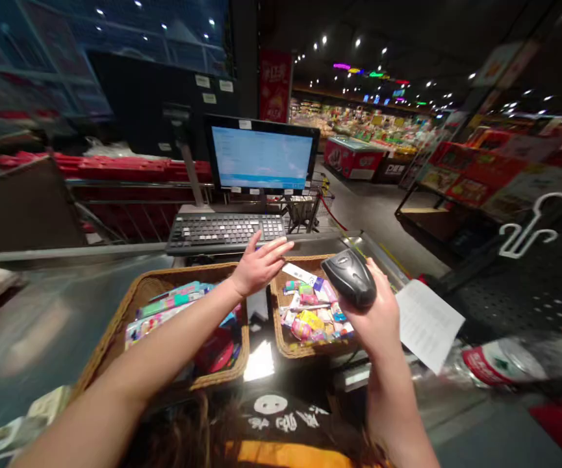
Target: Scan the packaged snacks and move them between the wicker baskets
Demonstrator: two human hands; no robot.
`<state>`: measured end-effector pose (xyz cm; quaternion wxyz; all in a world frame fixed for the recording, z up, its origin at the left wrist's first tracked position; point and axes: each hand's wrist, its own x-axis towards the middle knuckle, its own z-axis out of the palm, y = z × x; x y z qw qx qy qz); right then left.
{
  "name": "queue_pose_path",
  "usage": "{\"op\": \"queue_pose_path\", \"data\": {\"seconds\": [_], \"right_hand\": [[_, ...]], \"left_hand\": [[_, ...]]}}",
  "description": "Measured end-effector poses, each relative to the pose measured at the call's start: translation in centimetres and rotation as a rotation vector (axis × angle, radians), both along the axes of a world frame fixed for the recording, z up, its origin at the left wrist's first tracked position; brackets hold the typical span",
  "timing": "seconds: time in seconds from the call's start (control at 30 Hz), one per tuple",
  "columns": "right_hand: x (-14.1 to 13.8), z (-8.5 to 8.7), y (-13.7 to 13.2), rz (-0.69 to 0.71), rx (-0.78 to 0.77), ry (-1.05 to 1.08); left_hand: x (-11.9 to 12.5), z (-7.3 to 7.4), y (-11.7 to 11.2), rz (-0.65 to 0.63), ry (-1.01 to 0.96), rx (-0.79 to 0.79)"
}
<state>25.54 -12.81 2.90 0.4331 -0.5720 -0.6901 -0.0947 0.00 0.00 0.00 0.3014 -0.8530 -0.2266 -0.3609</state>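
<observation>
My right hand (375, 312) is wrapped around a black handheld barcode scanner (349, 276), raised over the right edge of a wicker basket (288, 351) of small, brightly wrapped items. Fingers stretched out and holding nothing, my left hand (260, 265) hovers between the two baskets, just in front of the black keyboard (227, 229). Under my left forearm sits a larger wicker basket (139, 286) with packaged toothbrush-like items (171, 302) in it. A white strip with a blue end (300, 273) lies at the back of the smaller basket, close to my left fingertips.
Behind the keyboard stands a lit monitor (262, 159), with a second dark screen (149, 104) to its left. A printed paper sheet (429, 325) and a clear bottle with a red label (499, 364) lie on the right. A white hook (529, 227) hangs beyond.
</observation>
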Motion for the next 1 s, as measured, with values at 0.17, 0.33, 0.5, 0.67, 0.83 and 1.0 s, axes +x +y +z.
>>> {"op": "queue_pose_path", "data": {"seconds": [0.17, 0.33, 0.5, 0.67, 0.83, 1.0], "right_hand": [[-3.4, 1.7, -0.7, 0.149, -0.04, -0.047], [-6.6, 2.3, -1.2, 0.276, -0.083, -0.101], [-9.0, 2.2, -1.4, 0.366, -0.11, -0.136], [-10.5, 2.0, -1.5, 0.404, -0.13, -0.136], [-11.3, 1.9, -1.4, 0.433, -0.126, -0.165], [-11.5, 1.9, -1.2, 0.449, -0.119, -0.166]], "left_hand": [[-4.3, 2.8, -0.6, 0.103, -0.089, 0.108], [-8.1, 4.4, -1.6, 0.167, -0.131, 0.12], [-10.9, 4.5, -2.4, 0.229, -0.127, 0.069], [-12.6, 4.5, -3.2, 0.296, -0.125, 0.101], [-13.8, 4.4, -3.5, 0.295, -0.133, 0.101], [-14.5, 4.2, -3.5, 0.299, -0.143, 0.113]]}}
